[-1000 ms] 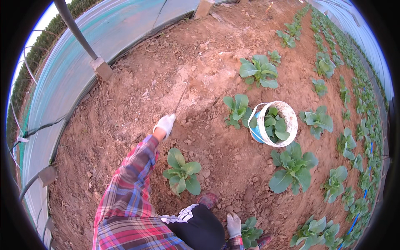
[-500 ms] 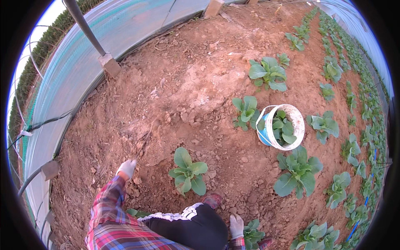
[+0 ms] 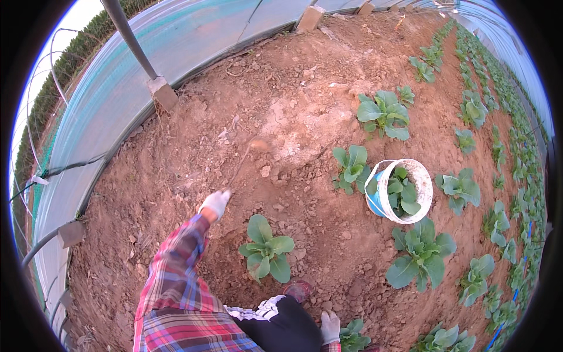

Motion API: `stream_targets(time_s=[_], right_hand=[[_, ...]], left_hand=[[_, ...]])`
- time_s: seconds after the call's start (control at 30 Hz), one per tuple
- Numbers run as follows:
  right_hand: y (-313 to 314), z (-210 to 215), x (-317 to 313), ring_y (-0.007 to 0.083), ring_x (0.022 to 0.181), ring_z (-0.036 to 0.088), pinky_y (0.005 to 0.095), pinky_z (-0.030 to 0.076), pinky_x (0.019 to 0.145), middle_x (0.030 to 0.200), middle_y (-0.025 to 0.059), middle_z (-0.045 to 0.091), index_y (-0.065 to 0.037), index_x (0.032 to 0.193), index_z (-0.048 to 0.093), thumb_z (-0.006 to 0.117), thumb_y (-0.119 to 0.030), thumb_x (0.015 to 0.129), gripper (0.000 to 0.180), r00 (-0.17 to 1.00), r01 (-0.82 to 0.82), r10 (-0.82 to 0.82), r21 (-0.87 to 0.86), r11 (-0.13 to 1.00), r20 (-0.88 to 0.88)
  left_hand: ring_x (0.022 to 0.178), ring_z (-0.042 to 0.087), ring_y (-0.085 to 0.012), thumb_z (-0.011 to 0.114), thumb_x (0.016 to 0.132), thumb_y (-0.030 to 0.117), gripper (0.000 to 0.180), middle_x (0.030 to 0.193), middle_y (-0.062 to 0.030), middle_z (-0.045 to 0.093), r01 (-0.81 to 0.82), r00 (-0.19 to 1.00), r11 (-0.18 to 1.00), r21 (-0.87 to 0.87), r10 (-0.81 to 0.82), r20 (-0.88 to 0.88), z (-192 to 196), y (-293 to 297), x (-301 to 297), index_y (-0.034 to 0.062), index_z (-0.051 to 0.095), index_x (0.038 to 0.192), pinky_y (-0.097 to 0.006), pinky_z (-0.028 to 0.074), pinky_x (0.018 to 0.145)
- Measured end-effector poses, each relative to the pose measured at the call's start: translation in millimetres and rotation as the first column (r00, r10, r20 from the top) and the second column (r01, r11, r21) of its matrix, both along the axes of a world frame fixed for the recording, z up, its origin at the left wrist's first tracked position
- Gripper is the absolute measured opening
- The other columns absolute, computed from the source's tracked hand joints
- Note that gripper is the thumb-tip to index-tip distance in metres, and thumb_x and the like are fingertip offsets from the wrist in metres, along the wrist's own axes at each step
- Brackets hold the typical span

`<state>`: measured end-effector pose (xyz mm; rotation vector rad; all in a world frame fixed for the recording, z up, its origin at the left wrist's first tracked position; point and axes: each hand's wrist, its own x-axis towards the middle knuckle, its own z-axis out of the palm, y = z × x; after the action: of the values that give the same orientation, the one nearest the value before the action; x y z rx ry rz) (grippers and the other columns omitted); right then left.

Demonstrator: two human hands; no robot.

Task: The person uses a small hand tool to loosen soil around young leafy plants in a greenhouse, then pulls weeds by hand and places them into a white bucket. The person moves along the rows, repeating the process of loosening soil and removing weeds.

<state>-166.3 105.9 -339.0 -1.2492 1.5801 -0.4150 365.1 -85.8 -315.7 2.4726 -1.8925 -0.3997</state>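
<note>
My left hand (image 3: 215, 203), in a whitish glove, is closed round the end of a thin-handled tool (image 3: 239, 166). Motion smears the tool's brown head over the bare soil, so its shape cannot be made out. Just to the right of my left forearm grows a leafy green plant (image 3: 267, 249). Low in the view, my right hand (image 3: 330, 327), also gloved, rests on the soil with its fingers stretched out and holds nothing visible. Close beside it stands another leafy plant (image 3: 353, 337), partly cut off by the lower edge.
A white and blue bucket (image 3: 417, 174) with green leaves inside tilts among more plants (image 3: 421, 256) on the right. Plastic sheeting (image 3: 193, 35) and concrete blocks (image 3: 162, 94) line the left. My shoe (image 3: 298, 291) is on the soil between my hands.
My left hand has swung forward and to the right with the tool, whose head now shows as a blur farther out. My right hand stays on the ground.
</note>
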Motion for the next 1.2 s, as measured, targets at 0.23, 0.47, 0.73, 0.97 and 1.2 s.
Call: stream_targets(time_s=[0.23,0.47,0.73,0.97,1.2], right_hand=[[3.9,-19.9,-17.3,0.0148,0.062,0.061,0.0258,0.047,0.061,0.083,0.0109,0.064,0.008,0.110,0.057,0.051,-0.019,0.089,0.035,0.960,0.241,-0.259,0.161,0.957,0.105],[-5.2,12.2,3.3,0.0212,0.076,0.061,0.0300,0.047,0.070,0.089,0.0145,0.064,0.006,0.107,0.059,0.051,-0.021,0.089,0.034,0.985,0.169,-0.171,0.158,0.973,-0.003],[3.5,-10.1,10.4,0.0325,0.098,0.061,0.0363,0.046,0.086,0.101,0.0210,0.064,0.002,0.108,0.061,0.052,-0.027,0.087,0.037,0.995,0.077,-0.071,0.097,0.992,-0.067],[15.4,-8.5,-12.3,0.0162,0.062,0.063,0.0284,0.048,0.056,0.083,0.0127,0.064,0.006,0.108,0.059,0.050,-0.022,0.089,0.035,0.984,0.172,-0.178,0.155,0.973,0.022],[20.7,-19.3,-16.3,0.0187,0.065,0.063,0.0286,0.048,0.060,0.080,0.0121,0.064,0.005,0.108,0.059,0.051,-0.023,0.089,0.035,0.987,0.158,-0.153,0.196,0.968,-0.042]], left_hand=[[0.093,0.061,-0.0385,0.039,0.093,0.023,0.031,0.095,-0.0218,0.063,-0.104,0.995,0.976,0.193,0.102,0.022,-17.2,-65.7,9.8,0.0021,0.054,0.110,-0.045,0.049,0.079],[0.090,0.061,-0.0391,0.043,0.089,0.015,0.024,0.096,-0.0228,0.060,-0.103,0.987,0.941,0.322,0.056,0.152,4.0,125.4,51.1,0.0062,0.053,0.109,-0.046,0.050,0.076],[0.088,0.060,-0.0414,0.041,0.089,0.046,0.048,0.088,-0.0263,0.062,-0.449,0.891,0.885,0.126,0.454,-0.015,-1.4,157.7,16.8,0.0026,0.060,0.096,-0.049,0.046,0.077],[0.094,0.059,-0.0402,0.043,0.088,0.049,0.047,0.096,-0.0230,0.063,-0.225,0.955,0.973,-0.050,0.210,-0.211,0.7,-84.6,-34.4,0.0074,0.058,0.103,-0.047,0.045,0.080],[0.110,0.053,-0.0375,0.033,0.092,0.048,0.057,0.113,-0.0236,0.057,-0.300,0.898,0.953,0.049,0.300,-0.322,16.4,-253.8,-109.2,0.0014,0.061,0.109,-0.045,0.041,0.093]])
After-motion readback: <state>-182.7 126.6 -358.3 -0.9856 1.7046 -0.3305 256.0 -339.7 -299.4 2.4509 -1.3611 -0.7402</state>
